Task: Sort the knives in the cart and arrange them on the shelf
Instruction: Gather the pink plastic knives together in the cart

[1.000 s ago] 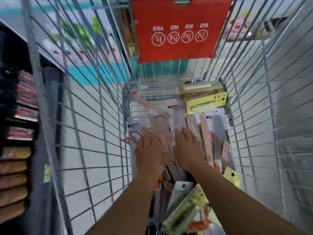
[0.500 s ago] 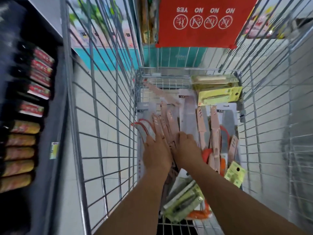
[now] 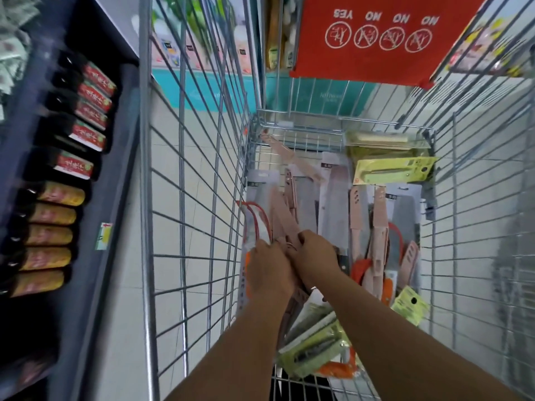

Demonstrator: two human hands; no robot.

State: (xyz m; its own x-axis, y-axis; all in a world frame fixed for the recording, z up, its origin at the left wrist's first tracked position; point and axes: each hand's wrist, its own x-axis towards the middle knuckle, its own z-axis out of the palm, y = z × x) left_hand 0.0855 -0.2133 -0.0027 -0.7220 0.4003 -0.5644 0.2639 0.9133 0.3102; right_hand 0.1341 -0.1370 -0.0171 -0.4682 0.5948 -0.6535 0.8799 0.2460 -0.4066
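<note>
The wire cart [image 3: 199, 215] holds a pile of packaged knives: pink-sheathed ones [image 3: 379, 215], grey carded cleavers [image 3: 335, 192], yellow-green packs [image 3: 393, 170] and orange-handled ones [image 3: 362, 269]. Both my hands are down in the cart's left side, pressed together. My left hand [image 3: 267, 270] and my right hand [image 3: 314, 257] grip a bundle of pink-sheathed knives [image 3: 282, 218] that fans out away from me. Fingertips are hidden under the bundle.
A dark shelf [image 3: 115, 157] stands to the left of the cart, stocked with red-labelled [image 3: 86, 137] and yellow-labelled packs [image 3: 52, 235]. A red sign flap [image 3: 376, 39] hangs at the cart's far end. More green packs [image 3: 315, 348] lie near my forearms.
My hands have drawn together and closed round the pink knives, from lying flat on the pile. The view has shifted right and closer to the shelf.
</note>
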